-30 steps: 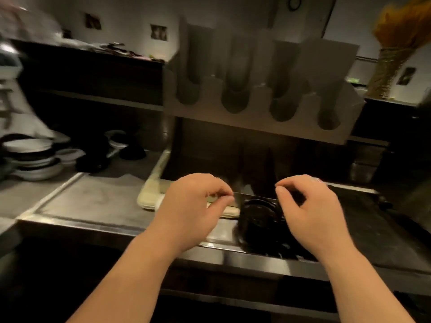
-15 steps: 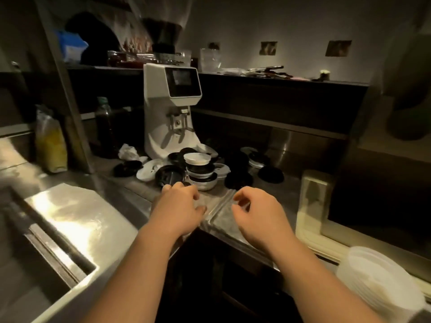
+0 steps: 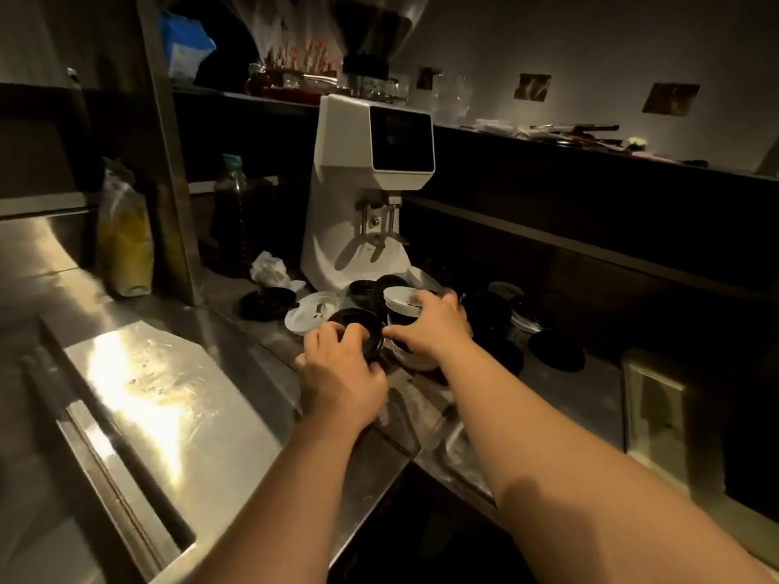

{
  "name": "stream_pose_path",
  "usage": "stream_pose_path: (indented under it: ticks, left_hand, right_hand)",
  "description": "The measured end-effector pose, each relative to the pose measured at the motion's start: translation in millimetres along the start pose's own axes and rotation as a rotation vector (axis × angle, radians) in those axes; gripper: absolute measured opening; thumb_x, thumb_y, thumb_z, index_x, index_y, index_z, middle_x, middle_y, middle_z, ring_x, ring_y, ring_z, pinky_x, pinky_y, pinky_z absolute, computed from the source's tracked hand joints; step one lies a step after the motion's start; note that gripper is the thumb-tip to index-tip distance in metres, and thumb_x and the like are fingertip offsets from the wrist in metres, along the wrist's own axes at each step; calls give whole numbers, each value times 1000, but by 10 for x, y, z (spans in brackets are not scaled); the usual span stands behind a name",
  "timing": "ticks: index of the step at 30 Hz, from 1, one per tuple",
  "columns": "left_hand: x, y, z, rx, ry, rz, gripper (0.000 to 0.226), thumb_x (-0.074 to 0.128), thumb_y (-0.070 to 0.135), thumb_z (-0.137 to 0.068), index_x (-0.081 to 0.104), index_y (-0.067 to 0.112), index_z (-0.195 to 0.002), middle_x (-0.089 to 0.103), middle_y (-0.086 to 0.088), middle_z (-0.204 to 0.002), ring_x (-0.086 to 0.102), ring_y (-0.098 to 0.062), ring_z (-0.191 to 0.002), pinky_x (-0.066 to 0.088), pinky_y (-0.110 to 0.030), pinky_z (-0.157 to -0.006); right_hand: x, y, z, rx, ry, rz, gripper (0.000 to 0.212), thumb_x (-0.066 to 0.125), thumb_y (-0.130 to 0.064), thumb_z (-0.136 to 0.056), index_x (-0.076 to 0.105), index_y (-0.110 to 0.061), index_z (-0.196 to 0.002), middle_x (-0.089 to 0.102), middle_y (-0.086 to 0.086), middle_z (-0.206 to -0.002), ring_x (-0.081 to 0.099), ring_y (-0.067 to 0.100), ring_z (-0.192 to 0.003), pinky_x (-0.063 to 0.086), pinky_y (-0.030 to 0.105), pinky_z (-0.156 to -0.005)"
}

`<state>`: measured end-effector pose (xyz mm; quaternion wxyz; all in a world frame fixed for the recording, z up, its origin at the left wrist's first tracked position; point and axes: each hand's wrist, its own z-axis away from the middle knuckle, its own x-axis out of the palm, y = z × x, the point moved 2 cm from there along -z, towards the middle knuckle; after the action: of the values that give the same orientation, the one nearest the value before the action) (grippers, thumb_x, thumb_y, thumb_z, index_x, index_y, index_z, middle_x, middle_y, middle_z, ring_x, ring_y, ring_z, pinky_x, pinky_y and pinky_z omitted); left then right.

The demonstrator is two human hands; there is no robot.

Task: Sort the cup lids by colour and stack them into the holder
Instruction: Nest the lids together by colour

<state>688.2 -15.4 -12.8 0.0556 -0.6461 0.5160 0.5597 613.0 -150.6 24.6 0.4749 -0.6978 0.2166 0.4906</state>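
Observation:
Black and white cup lids lie scattered on the steel counter in front of a white grinder. My left hand [image 3: 341, 368] curls its fingers round the near rim of a black lid [image 3: 356, 324]. My right hand [image 3: 430, 326] grips a mixed stack of white and black lids [image 3: 400, 299] from the side, thumb on the near side, fingers on top. A single white lid [image 3: 310, 316] lies left of the black one. More black lids [image 3: 556, 349] lie to the right. The lid holder is out of view.
The white coffee grinder [image 3: 366, 191] stands just behind the lids. A crumpled tissue [image 3: 269, 267], a dark bottle [image 3: 232, 212] and a yellow bag [image 3: 126, 242] are at the left. A sink [image 3: 84, 478] opens at the lower left; a cream board [image 3: 657, 410] stands right.
The view swung left from the holder to the grinder area. Both hands reached forward; the left closed on the black lid and the right on the mixed stack.

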Motion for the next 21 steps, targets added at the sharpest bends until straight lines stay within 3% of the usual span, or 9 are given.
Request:
stream_pose_path:
  ticks: [2, 4, 7, 11, 13, 15, 17, 19, 21]
  left_hand:
    - [15, -14, -3, -17, 16, 32, 38, 62, 31, -86, 59, 29, -124, 50, -1, -128, 38, -25, -126, 38, -42, -102]
    - [12, 3, -7, -13, 63, 62, 38, 63, 27, -84, 61, 28, -122, 53, 0, -126, 41, -25, -124, 40, -43, -101]
    - [-7, 68, 9, 24, 137, 169, 35, 66, 22, -81, 65, 24, -116, 57, 0, -118, 47, -25, -117, 44, -46, -97]
    - [-3, 89, 40, 22, 142, 456, 45, 70, 15, -80, 60, 24, -122, 54, 5, -118, 52, -17, -113, 51, -44, -96]
    - [-99, 202, 100, 65, 44, 710, 65, 74, 14, -79, 48, 32, -135, 49, 11, -129, 53, -4, -117, 54, -40, -97]
    - [-259, 444, 273, 201, -160, 948, 88, 76, 6, -79, 32, 42, -147, 45, 14, -139, 56, -4, -123, 55, -33, -97]
    - [-403, 735, 559, 347, -313, 973, 98, 77, 0, -80, 24, 48, -148, 39, 11, -147, 55, -5, -126, 53, -27, -98]
    - [-507, 992, 837, 437, -310, 882, 100, 81, 7, -77, 24, 55, -143, 28, 11, -152, 48, -7, -133, 52, -29, -101]
    - [-581, 1237, 1122, 434, -294, 914, 93, 84, 10, -76, 28, 58, -135, 38, 7, -144, 55, -8, -124, 56, -28, -92]
  right_hand:
    - [73, 3, -35, -24, 31, -28, 29, 79, -48, -79, 60, -27, -85, 59, 5, -105, 58, 26, -100, 47, 32, -72]
    - [155, 34, -9, -61, 119, -90, 36, 80, -38, -78, 48, -26, -64, 55, -3, -76, 57, 22, -80, 33, 26, -54]
    - [133, 37, 94, -107, 218, -214, 16, 74, -35, -79, 63, -24, -81, 64, -1, -93, 60, 23, -92, 45, 29, -68]
    - [-118, 58, 437, -202, 211, -485, 20, 74, -39, -82, 70, -21, -91, 67, -1, -99, 65, 20, -96, 56, 38, -81]
    - [-288, 85, 808, -175, 144, -814, 17, 76, -31, -87, 73, -19, -97, 74, 0, -93, 72, 17, -89, 60, 33, -74]
    - [-455, 153, 1231, -154, 119, -1068, 10, 75, -21, -90, 73, -16, -98, 76, 3, -91, 75, 17, -85, 60, 28, -70]
    - [-612, 272, 1641, -137, 133, -1194, 14, 74, -19, -90, 74, -18, -104, 78, 4, -96, 75, 17, -91, 61, 30, -78]
    - [-757, 422, 2001, -114, 159, -1239, 19, 73, -28, -87, 74, -25, -106, 78, 0, -99, 74, 14, -96, 59, 34, -85]
    - [-887, 613, 2338, -73, 200, -1221, 31, 69, -47, -79, 75, -30, -105, 77, -2, -101, 73, 13, -98, 57, 39, -90]
